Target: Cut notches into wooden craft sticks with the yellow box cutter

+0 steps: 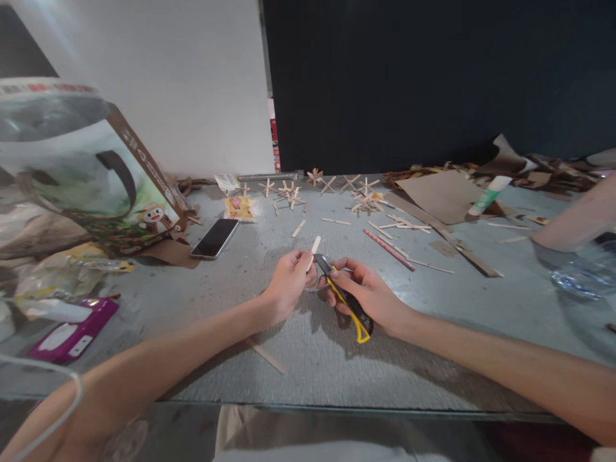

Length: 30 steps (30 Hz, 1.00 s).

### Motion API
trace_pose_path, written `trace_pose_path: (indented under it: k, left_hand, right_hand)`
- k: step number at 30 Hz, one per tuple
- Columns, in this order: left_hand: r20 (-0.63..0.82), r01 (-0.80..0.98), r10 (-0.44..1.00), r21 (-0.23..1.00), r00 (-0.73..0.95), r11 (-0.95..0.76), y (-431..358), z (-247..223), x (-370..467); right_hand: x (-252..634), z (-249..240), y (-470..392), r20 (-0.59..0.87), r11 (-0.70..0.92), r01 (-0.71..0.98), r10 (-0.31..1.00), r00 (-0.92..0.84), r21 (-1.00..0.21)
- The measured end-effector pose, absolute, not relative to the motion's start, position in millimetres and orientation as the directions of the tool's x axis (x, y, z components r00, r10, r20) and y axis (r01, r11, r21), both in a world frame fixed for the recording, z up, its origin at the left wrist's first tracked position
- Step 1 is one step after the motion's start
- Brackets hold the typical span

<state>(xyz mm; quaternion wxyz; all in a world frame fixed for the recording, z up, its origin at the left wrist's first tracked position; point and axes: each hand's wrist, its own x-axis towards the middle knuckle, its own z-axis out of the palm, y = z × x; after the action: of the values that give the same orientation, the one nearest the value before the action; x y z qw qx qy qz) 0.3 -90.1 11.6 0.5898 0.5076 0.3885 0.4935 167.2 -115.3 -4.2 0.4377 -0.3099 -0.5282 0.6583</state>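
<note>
stick point(312, 250) mostly hidden in left hand point(287, 285)

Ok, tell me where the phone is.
In the head view the phone lies face up on the grey table, left of the hands, beside the tilted printed box.

No words or numbers could be read anywhere. The big box point(120, 186) on the left had a little cartoon figure and some small white signs down its brown edge, but they were too tiny and blurry to read. The purple pack point(72, 333) had white labels, also too blurry.
</note>
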Motion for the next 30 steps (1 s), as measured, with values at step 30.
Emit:
trace_pose_path:
  k: [30]
  left_hand:
    - [-0.053,-0.081,0.905,0.992,0.422,0.095,-79,15,-11]
  right_hand:
    - [170,3,-114,0.079,-0.027,-0.24,0.903,-0.422,-0.97]
